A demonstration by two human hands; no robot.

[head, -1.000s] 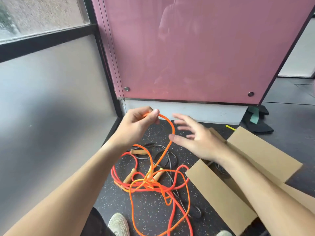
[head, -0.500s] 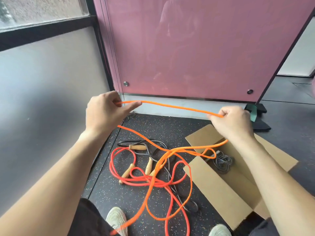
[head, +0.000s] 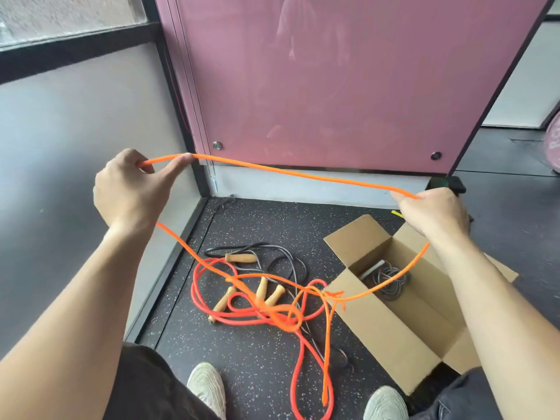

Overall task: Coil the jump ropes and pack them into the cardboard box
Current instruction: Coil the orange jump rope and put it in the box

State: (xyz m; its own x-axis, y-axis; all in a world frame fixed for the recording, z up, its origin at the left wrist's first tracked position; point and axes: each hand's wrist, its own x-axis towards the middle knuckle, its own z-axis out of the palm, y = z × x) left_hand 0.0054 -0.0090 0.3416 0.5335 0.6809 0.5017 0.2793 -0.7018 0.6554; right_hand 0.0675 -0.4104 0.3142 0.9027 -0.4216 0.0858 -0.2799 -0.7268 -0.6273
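Observation:
An orange jump rope [head: 291, 172] is stretched between my two hands at chest height. My left hand [head: 133, 189] pinches one end of the span, my right hand [head: 433, 212] grips the other. From both hands the rope hangs down into a tangle on the floor, with a knot [head: 331, 295] near the box edge. A red rope [head: 212, 313] and a black rope [head: 285, 256] with wooden handles [head: 241, 257] lie beneath. The open cardboard box [head: 378, 328] stands at the right and holds a coiled grey rope [head: 391, 280].
A pink panel [head: 333, 86] and a white skirting close off the far side. A frosted glass wall [head: 75, 147] with a black frame runs along the left. My two shoes [head: 206, 386] are at the bottom edge on speckled dark flooring.
My hands have moved apart, pulling the orange rope into a long, nearly taut span. A second ago my right hand was open beside the rope; it now grips it.

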